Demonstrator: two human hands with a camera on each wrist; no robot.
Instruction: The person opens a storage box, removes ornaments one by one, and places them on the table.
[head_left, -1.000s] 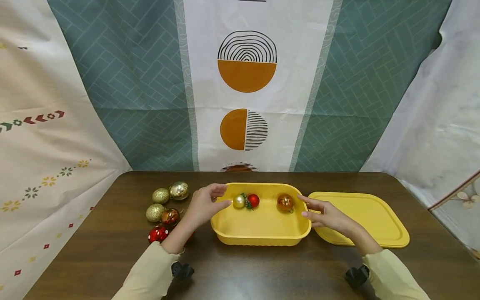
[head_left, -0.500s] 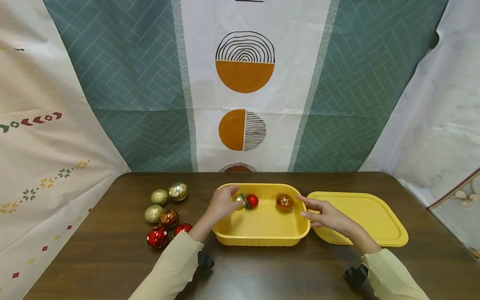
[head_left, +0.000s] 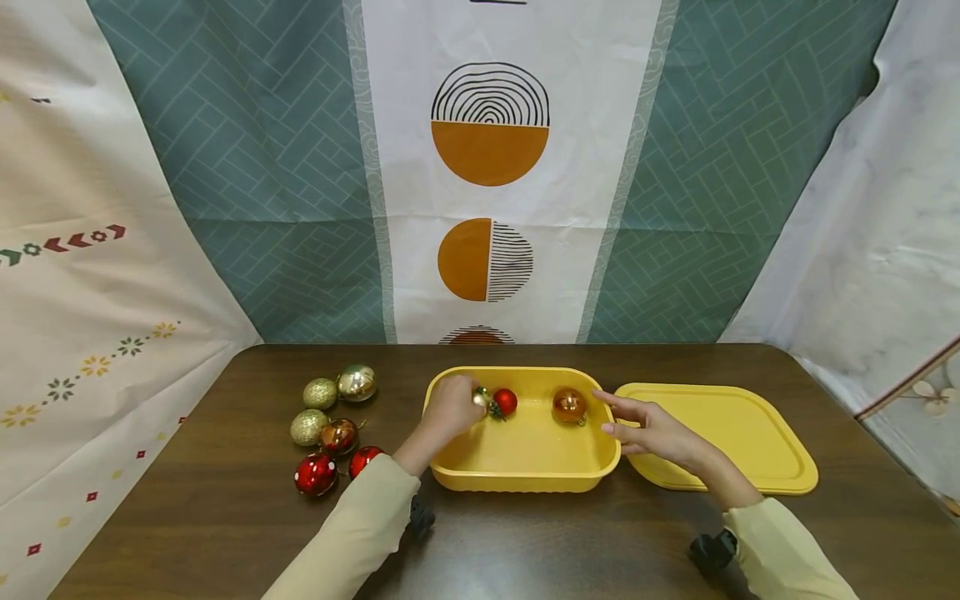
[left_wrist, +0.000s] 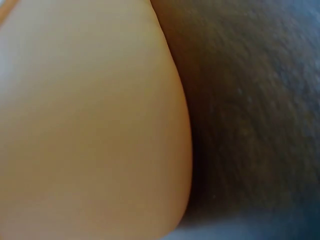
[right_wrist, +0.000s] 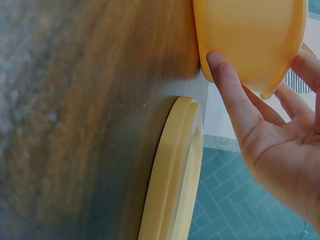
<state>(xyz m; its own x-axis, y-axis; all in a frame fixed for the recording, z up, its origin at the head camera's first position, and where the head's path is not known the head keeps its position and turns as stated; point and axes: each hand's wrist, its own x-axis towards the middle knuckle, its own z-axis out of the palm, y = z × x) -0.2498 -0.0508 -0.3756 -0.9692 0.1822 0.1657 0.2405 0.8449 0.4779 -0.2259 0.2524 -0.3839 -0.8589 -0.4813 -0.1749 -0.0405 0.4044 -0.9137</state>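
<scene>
Left hand on a gold bauble inside the yellow tub, right hand waiting at the tub's other end.

Left of the yellow tub (head_left: pixel 525 471), six baubles (head_left: pixel 330 425) sit bunched on the dark table (head_left: pixel 225 517): gold ones farther back, red ones nearer the front. To the tub's right, almost touching it, its lid (head_left: pixel 738 433) lies flat. The left hand (head_left: pixel 448 408) reaches over the tub's left rim and covers most of a small gold bauble (head_left: pixel 480 397), so only a shiny sliver shows; the fingers seem curled round it, though I can't be sure. Just beside it in the tub lies a red bauble (head_left: pixel 506 402) with a green sprig, and farther right an amber one (head_left: pixel 569 405). The right hand (head_left: pixel 648 429) hovers with fingers straight at the tub's right wall, holding nothing. The left wrist view is only a blur.
</scene>
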